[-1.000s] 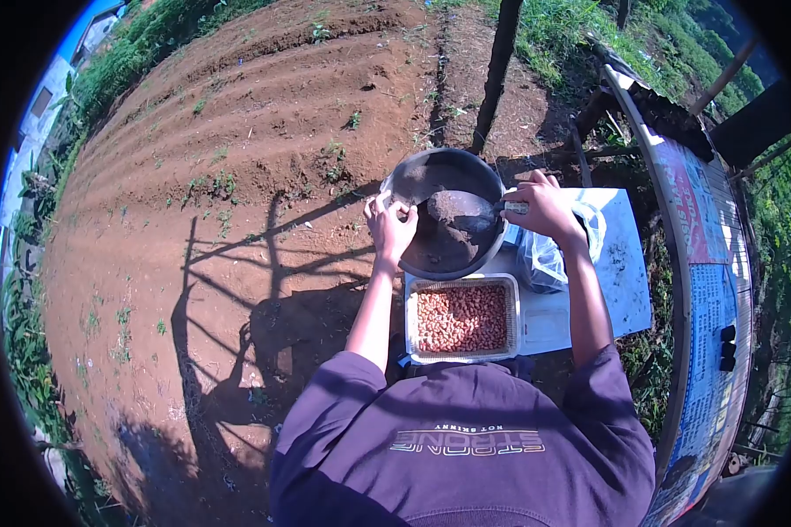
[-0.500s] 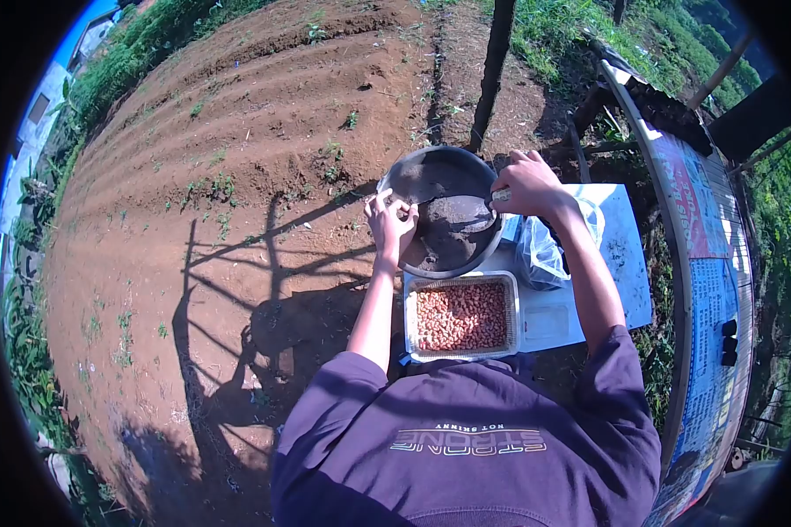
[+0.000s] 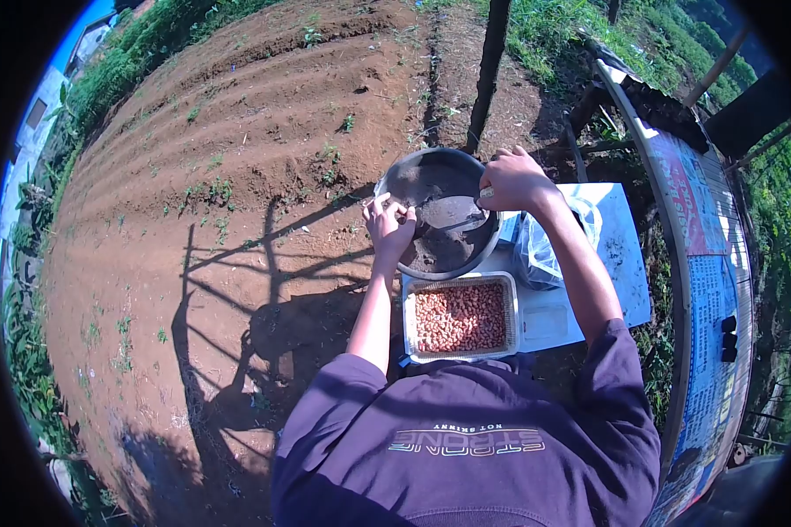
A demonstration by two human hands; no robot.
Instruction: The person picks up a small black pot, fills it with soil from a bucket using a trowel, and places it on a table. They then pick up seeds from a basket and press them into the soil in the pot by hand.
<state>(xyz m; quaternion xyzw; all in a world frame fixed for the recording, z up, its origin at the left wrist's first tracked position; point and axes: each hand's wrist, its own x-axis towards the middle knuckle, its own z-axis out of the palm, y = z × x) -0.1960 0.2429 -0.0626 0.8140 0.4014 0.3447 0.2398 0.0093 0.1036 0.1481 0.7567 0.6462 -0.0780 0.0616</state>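
Note:
A round dark basin [image 3: 479, 261] holding brown soil [image 3: 431, 256] is in front of me in the head view. My left hand [image 3: 388, 230] lies across its left rim, fingers curled and thumb bent inward around something dark that I cannot make out. At the basin's upper right, my right hand [image 3: 511, 183] is closed on the pale end of a tool. Beside those fingers a flat, oval grey shape [image 3: 453, 212] lies over the soil, looking like a scoop's blade. Just below the basin sits a cream plastic tray [image 3: 514, 329] filled with reddish-brown beans or seeds [image 3: 460, 316].
A light table [image 3: 626, 263] supports a clear plastic bag [image 3: 540, 255] and a transparent container [image 3: 545, 323], right of the tray. A dark post [image 3: 488, 79] rises behind the basin. Furrowed soil [image 3: 264, 114] spreads left; a printed-sheet-covered panel [image 3: 712, 307] stands right.
My right hand has shifted slightly left and up over the basin, and the oval shape has moved a little left with it. My left hand stays nearly in place.

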